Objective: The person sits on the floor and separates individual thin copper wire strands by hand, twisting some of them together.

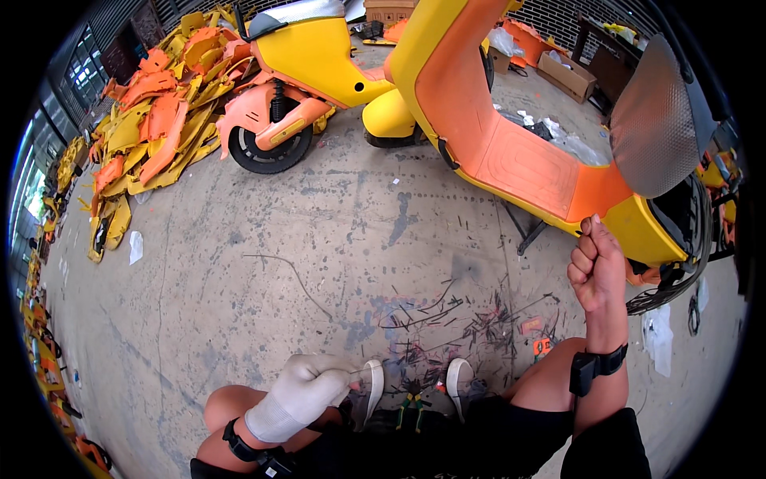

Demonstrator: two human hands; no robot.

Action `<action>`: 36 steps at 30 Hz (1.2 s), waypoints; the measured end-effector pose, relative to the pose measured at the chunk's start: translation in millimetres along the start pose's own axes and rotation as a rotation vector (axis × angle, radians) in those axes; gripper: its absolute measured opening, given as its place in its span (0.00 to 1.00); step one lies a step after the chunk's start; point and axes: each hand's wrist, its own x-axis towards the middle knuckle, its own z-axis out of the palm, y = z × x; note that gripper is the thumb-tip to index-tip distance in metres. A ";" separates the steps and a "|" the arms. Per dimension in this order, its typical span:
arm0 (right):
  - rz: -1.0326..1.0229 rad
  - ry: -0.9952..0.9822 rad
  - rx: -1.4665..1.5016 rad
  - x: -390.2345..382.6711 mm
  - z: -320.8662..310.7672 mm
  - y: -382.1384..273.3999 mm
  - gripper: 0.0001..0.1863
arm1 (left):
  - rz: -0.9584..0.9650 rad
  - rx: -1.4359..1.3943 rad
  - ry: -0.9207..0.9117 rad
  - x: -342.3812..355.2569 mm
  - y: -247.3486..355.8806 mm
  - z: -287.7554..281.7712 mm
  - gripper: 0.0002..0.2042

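Note:
My left hand [307,387], in a pale knit glove, is closed above my shoes, with a thin piece at its fingertips that I cannot make out. My bare right hand [594,259] is closed, pinched at the lower edge of the yellow side panel [646,231] of a yellow and orange scooter [535,160]; what its fingers hold is hidden. The scooter has an orange footboard and a textured grey seat [650,120]. Green and yellow pliers [411,411] lie low between my shoes [371,387].
A second scooter [307,60] stands at the back, beside a big pile of yellow and orange panels [155,120]. A cardboard box [566,76] is at the back right. Cut black strips [423,315] and a long wire [295,271] lie on the floor, with plastic scraps [658,339] at right.

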 end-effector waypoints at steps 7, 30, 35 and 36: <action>0.003 0.049 -0.004 4.7 -2.3 0.0 0.12 | 0.018 -0.025 0.030 0.3 -10.6 -10.4 0.09; -0.064 0.108 0.039 29.1 -29.9 -1.4 0.10 | 0.228 -0.232 0.175 3.7 3.4 -37.5 0.10; 0.017 0.019 0.027 17.4 7.4 12.0 0.11 | 0.185 -0.118 0.006 13.6 10.9 -27.1 0.12; 0.024 -0.037 0.034 17.6 10.3 16.3 0.13 | 0.201 -0.066 -0.004 15.6 12.3 -25.3 0.13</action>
